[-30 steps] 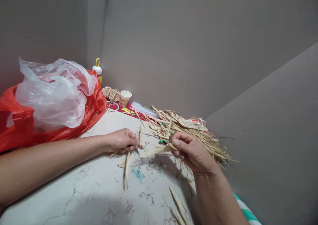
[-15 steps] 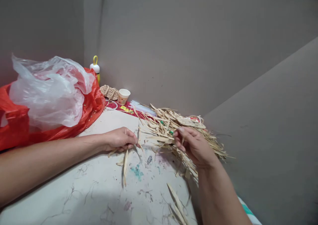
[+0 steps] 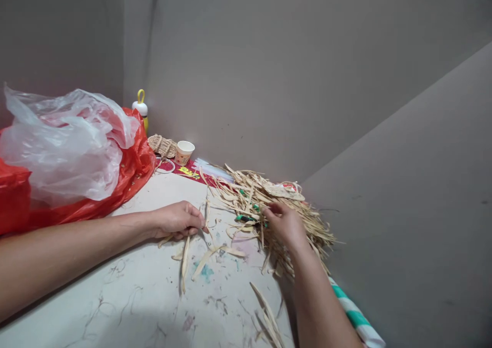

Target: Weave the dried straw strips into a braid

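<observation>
My left hand [image 3: 177,220] rests on the white table [image 3: 126,297], fingers closed on the crossing of several pale dried leaf strips [image 3: 185,258] that fan out toward me. My right hand [image 3: 282,224] reaches into a heap of dried strips [image 3: 269,204] at the table's far right corner, fingers curled among them. A green-handled tool [image 3: 245,218] lies in the heap just left of that hand. One loose strip [image 3: 215,251] lies on the table between the hands.
A red plastic bag [image 3: 126,176] with a clear bag [image 3: 65,148] on top fills the left. At the back stand a paper cup [image 3: 184,152], a small woven basket [image 3: 161,145] and a white bottle with a yellow loop [image 3: 140,108]. Grey walls close in behind and right.
My right hand let go of the strip it held, which now lies on the table, and moved back into the heap. My left hand has stayed put.
</observation>
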{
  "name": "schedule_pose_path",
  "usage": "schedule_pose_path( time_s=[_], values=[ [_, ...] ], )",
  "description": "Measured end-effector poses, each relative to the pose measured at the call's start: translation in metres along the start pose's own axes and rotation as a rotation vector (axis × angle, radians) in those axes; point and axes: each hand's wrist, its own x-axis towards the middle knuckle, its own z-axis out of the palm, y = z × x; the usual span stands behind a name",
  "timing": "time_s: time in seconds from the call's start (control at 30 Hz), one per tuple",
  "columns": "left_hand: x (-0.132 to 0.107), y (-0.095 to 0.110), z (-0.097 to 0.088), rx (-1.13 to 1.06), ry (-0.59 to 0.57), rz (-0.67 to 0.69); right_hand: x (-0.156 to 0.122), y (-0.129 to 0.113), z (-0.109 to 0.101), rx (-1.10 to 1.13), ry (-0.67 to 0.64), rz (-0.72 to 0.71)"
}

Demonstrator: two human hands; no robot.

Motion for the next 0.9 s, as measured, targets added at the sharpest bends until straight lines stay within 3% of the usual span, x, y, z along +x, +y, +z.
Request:
schedule_pose_path(
  time_s=[0.13, 0.2, 0.4, 0.53, 0.77, 0.9],
  values=[
    [-0.001, 0.000, -0.001, 0.016, -0.008, -0.003, -0.006, -0.008, 0.004, 0.038, -0.187, -0.026],
    [-0.001, -0.001, -0.001, 0.020, -0.008, -0.004, -0.007, -0.013, 0.001, 0.072, -0.221, -0.043],
    [-0.001, -0.002, 0.000, 0.018, 0.013, 0.005, 0.000, -0.016, -0.016, 0.140, 0.028, 0.012],
    [-0.001, -0.001, 0.000, 0.015, 0.005, 0.004, 0.022, -0.032, -0.025, 0.168, 0.074, 0.059],
    [0.003, -0.006, -0.004, 0.051, -0.010, 0.038, 0.079, -0.102, -0.063, 0.095, -0.054, -0.062],
    [0.004, -0.008, -0.006, 0.066, -0.017, 0.034, 0.090, -0.102, -0.076, -0.143, -0.169, -0.066]
  ],
)
